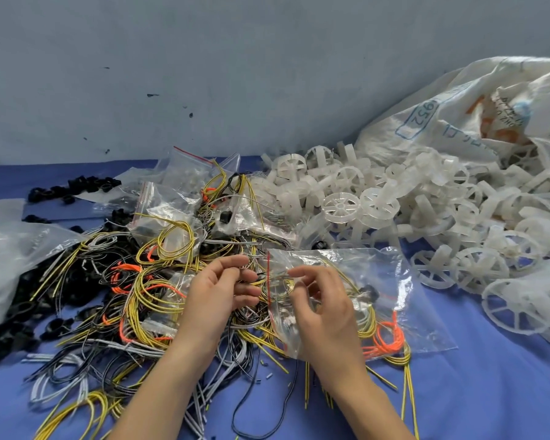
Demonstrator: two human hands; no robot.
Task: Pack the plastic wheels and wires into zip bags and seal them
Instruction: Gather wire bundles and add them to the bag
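One head-worn wide-angle view, forward and down, close over the blue cloth (496, 395).

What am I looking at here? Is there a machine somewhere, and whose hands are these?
There is no machine here. A person works with bare hands, and the single picture comes from a camera worn on their head, looking forward and down.

The left hand and right hand meet in the middle. The right hand grips a clear zip bag with a red strip at its mouth. Yellow and orange wires already lie inside. The left hand's fingers curl at the bag's mouth, but blur hides whether they pinch anything.

On the blue cloth, a tangle of loose wires lies to the left. A heap of white plastic wheels lies to the right, beside a big white sack. Some filled bags lie behind.
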